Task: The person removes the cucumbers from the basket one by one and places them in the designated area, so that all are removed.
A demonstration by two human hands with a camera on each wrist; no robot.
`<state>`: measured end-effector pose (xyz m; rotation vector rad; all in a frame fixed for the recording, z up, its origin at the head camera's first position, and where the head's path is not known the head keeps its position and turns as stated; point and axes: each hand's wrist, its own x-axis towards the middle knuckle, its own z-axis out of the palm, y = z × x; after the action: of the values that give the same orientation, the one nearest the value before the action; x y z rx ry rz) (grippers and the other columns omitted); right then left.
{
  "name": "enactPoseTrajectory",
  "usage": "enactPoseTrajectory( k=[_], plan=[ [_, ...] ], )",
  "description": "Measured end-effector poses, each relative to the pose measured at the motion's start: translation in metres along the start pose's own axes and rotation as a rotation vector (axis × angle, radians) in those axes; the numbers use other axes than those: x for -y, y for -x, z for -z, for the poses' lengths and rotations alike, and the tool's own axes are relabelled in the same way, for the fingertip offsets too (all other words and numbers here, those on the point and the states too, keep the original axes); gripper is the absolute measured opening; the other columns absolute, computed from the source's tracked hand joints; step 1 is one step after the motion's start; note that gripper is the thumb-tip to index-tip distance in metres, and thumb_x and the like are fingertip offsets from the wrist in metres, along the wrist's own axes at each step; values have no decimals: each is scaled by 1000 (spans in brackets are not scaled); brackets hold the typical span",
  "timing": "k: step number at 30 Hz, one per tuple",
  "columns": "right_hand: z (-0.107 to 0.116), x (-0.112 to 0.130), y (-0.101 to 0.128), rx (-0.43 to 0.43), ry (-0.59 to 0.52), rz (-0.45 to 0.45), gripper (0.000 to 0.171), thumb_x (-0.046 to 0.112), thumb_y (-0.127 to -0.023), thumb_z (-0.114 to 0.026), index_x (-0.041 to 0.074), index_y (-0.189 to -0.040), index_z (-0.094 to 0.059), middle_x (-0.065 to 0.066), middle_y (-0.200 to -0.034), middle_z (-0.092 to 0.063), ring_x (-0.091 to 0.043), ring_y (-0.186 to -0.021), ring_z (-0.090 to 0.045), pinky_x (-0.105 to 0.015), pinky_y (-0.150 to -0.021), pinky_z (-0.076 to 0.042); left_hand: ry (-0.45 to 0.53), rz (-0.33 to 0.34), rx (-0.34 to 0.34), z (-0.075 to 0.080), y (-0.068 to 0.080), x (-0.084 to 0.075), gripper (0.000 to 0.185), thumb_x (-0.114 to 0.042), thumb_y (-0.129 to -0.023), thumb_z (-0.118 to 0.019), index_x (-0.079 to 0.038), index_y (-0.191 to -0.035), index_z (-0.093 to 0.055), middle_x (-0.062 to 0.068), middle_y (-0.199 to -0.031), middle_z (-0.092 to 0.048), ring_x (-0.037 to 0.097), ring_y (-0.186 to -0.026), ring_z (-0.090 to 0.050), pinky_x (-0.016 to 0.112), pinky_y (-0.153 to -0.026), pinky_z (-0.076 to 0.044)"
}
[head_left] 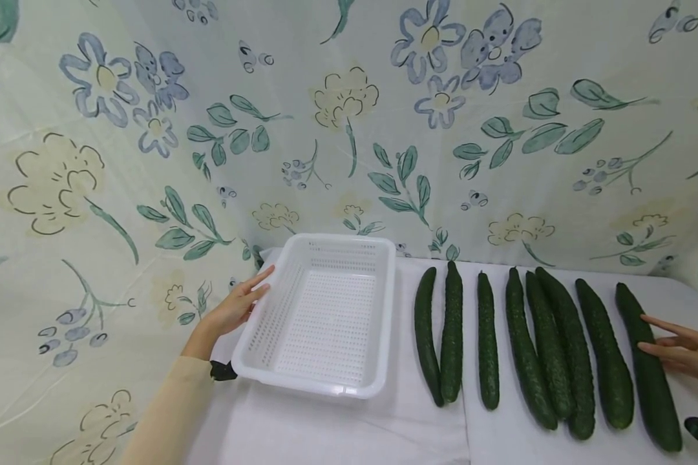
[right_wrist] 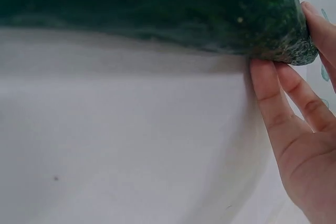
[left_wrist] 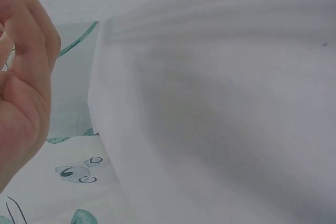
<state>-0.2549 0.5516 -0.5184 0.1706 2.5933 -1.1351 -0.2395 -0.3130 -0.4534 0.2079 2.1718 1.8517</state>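
Note:
A white plastic basket (head_left: 320, 387) with perforated walls stands on the left of the white cloth; no things lie inside it. My left hand (head_left: 240, 303) holds its left rim, and its fingers bend in the left wrist view (left_wrist: 26, 72). Several dark green cucumbers (head_left: 452, 323) lie side by side to the right of the basket. At the far right my right hand (head_left: 689, 349) has its fingers across the outermost cucumber (head_left: 654, 394). In the right wrist view, fingertips (right_wrist: 265, 80) press one side of that cucumber near its end, with another digit (right_wrist: 320, 30) beyond the end.
White cloth (head_left: 407, 433) covers the table, with a seam between the cucumbers. A flower-printed curtain (head_left: 349, 129) hangs close behind and along the left side. Black straps (head_left: 223, 371) circle both wrists.

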Motion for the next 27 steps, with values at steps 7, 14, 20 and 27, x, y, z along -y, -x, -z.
enactPoseTrajectory(
  k=[7, 14, 20, 27],
  plan=[
    [-2, 2, 5, -39, 4, 38, 89, 47, -87, -58, 28, -142, 10, -48, -118, -21, -16, -77, -57, -33, -61, -51, -6, -11, 11, 2, -1, 2, 53, -26, -98, -43, -32, -146, -22, 20, -129, -46, 29, -87, -62, 32, -62, -51],
    [-2, 9, 10, -40, -16, 25, 94, 47, -86, -59, 16, -143, 10, -47, -115, -25, -24, -80, -58, -40, -65, -52, 3, 21, -17, 2, -1, 2, 51, -29, -97, -45, -36, -144, -27, 19, -126, -49, 28, -87, -62, 33, -62, -52],
    [-2, 8, 8, -80, -47, -8, 99, 48, -84, -62, 12, -144, 8, -50, -115, -29, -28, -79, -61, -40, -64, -52, 27, 35, -6, 1, -2, 3, 50, -30, -97, -45, -38, -144, -27, 20, -128, -47, 31, -92, -61, 39, -68, -52],
    [-1, 15, 6, -168, -92, -65, 100, 48, -84, -61, 1, -144, 2, -37, -95, -54, -19, -70, -60, -36, -59, -52, -66, 76, -10, 4, -2, -2, 50, -33, -97, -45, -41, -143, -26, 17, -123, -51, 32, -88, -62, 42, -69, -52]
  ],
)
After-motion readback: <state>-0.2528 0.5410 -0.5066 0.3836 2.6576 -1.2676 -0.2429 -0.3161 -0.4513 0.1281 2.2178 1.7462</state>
